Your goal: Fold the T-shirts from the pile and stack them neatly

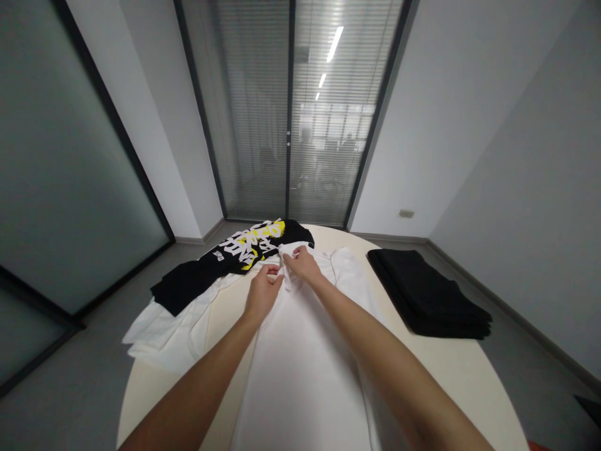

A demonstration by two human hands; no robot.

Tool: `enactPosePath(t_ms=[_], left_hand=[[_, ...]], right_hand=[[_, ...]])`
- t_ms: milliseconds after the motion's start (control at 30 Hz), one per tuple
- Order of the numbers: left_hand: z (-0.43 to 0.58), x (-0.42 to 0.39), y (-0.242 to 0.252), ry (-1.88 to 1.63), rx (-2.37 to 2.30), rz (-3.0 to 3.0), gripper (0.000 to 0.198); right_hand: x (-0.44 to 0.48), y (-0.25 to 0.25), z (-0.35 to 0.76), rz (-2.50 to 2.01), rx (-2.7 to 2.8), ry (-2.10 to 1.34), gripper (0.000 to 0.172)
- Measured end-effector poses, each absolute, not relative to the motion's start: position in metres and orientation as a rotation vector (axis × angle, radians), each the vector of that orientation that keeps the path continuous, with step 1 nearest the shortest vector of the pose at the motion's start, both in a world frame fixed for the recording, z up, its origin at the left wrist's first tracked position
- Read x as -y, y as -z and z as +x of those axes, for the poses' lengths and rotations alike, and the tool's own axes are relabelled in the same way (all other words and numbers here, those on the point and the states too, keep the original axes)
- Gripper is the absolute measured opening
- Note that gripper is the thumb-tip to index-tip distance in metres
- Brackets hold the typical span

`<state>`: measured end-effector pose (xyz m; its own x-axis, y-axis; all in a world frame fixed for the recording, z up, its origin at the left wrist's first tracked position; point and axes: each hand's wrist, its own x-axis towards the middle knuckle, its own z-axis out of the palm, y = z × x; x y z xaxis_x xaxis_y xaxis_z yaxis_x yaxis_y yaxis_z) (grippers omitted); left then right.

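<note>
A long white garment lies lengthwise down the middle of the table, its near end running out of view. I cannot make out what kind of garment it is. At its far left corner my right hand pinches the cloth between thumb and fingers. Just to the left and slightly nearer, my left hand has its thumb and fingers closed on the edge of the same cloth. A small bunched fold hangs between the two hands. Past the left hand lies a black T-shirt with white and yellow lettering.
White clothing lies under the black shirt, reaching over the left edge of the round cream table. A folded stack of black cloth sits at the right. Behind the table stand glass doors with blinds and walls.
</note>
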<state>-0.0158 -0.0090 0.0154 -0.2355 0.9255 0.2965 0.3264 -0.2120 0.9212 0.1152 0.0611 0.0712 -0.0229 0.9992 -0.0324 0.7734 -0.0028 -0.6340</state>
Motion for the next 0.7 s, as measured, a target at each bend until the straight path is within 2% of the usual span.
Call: enactPosePath(t_ms=[200, 300, 367, 533, 700], left_hand=[[0.004, 0.018, -0.016, -1.499, -1.350, 1.301, 0.024], [0.009, 0.023, -0.018, -1.455, -1.262, 1.271, 0.028], [0.011, 0.026, -0.020, -1.405, -1.228, 1.258, 0.030], [0.012, 0.033, -0.024, -1.292, -1.266, 1.369, 0.025], [0.010, 0.051, -0.034, -1.004, -1.606, 1.633, 0.024]], right_hand=[[-0.078, -0.086, 0.114, -1.975, 1.924, -0.857, 0.089], [-0.083, -0.088, 0.110, -2.017, 1.965, -0.904, 0.099], [-0.086, -0.086, 0.107, -2.029, 2.012, -0.847, 0.093], [-0.092, -0.070, 0.111, -1.997, 1.977, -0.700, 0.046], [-0.097, -0.052, 0.133, -1.889, 1.804, -0.732, 0.033]])
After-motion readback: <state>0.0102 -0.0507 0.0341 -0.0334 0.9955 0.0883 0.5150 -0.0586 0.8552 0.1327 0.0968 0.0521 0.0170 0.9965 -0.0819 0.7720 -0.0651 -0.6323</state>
